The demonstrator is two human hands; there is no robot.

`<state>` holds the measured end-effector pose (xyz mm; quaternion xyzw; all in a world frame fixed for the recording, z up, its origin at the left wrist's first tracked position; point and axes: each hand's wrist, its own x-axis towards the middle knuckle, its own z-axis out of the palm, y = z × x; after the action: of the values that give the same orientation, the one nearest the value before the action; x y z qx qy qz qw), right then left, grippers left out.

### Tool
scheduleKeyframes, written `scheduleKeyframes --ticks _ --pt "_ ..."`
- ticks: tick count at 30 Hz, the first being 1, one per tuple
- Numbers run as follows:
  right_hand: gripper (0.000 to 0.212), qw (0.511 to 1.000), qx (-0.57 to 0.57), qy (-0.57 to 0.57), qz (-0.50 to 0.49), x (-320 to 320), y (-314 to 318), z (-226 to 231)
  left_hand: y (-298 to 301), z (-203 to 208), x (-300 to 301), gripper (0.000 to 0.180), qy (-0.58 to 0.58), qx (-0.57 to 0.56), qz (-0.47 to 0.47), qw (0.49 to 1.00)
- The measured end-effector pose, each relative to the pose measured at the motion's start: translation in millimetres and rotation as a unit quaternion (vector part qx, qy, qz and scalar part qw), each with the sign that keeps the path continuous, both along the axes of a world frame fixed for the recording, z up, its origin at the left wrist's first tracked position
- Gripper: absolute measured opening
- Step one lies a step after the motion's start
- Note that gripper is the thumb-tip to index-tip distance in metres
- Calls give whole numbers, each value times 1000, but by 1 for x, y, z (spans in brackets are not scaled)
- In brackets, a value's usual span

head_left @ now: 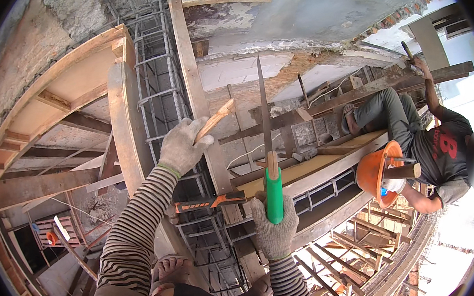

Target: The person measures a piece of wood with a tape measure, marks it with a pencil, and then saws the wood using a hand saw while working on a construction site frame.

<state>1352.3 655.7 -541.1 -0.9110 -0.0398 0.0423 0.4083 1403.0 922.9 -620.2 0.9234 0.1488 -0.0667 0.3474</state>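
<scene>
My left hand [181, 147], in a grey knit glove, is closed around a short, split stick of wood [216, 120] with a rough upper end. My right hand [275, 229], gloved too, grips the green handle of a long, narrow-bladed tool that looks like a handsaw [265, 106] seen edge-on, its tip pointing away from me. A pale wooden piece shows where handle and blade meet; I cannot tell whether it belongs to the tool. Between my hands, a hammer [210, 201] with an orange and black handle lies across the formwork boards.
A rebar cage [157, 87] runs between upright-edged formwork boards [191, 78]. On the right another person [425, 143] sits on the timbers beside an orange bucket [370, 173] with tools in it. Open timber framing [364, 244] drops away below. My bare feet [171, 269] stand by the boards.
</scene>
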Motion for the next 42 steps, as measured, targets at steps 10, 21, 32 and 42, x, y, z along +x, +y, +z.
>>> scheduleKeyframes --ticks 10,21,32,42 --pt "48 968 211 94 -101 38 28 10 -43 57 -58 51 -193 -77 -128 970" --pt "47 987 126 36 -92 20 24 16 -68 60 -57 31 -250 -204 16 946" --pt "58 947 234 45 -215 26 -10 -8 35 43 -61 98 -171 111 286 936" --pt "34 940 257 127 -185 28 17 -11 -29 14 -27 89 31 97 -134 986"
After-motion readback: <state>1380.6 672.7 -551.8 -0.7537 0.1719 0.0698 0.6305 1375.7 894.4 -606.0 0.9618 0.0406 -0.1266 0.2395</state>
